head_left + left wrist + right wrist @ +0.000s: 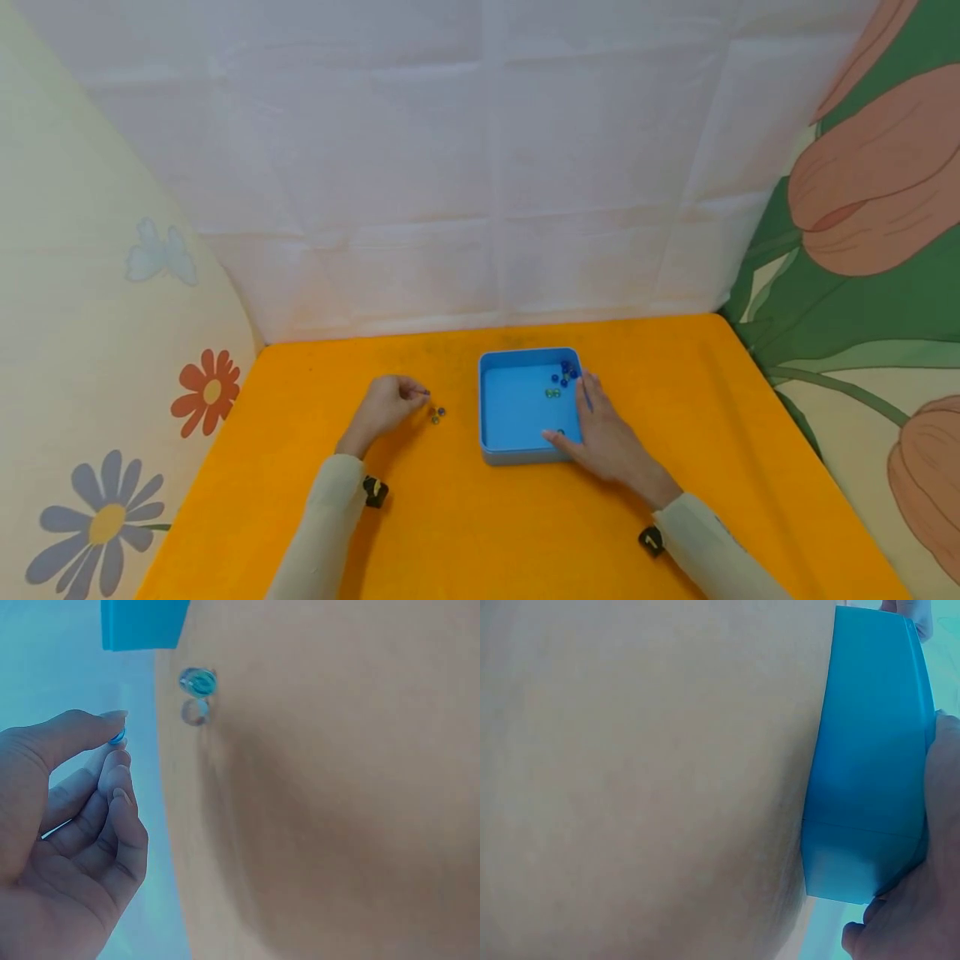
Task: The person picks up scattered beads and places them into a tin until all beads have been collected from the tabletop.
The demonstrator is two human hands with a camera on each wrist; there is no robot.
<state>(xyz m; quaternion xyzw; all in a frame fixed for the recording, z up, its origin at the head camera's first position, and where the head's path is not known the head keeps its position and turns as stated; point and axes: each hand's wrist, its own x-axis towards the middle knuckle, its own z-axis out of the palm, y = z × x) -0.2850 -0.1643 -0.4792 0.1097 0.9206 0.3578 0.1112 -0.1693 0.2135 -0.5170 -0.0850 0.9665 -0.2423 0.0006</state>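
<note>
A small blue glass marble [117, 739] is pinched between the thumb and fingertips of my left hand [388, 406], just above the table. Beside that hand, a few loose marbles [441, 412] lie on the orange cloth, some blue and some greenish. My right hand [609, 435] rests over the near right corner of a blue square tray [517, 457], with its fingers straight along the right rim and its thumb reaching inside. Dark blue marbles [565, 367] cluster in the tray's far right corner. Clear green marbles [552, 393] sit nearer, and another marble [561, 432] lies by the thumb.
The orange tablecloth [480, 533] covers the table under both arms. A white sheet [450, 167] hangs behind the table's far edge. Floral cloths stand at the left [112, 333] and right [862, 333]. Dark tags [651, 541] are fastened at both wrists.
</note>
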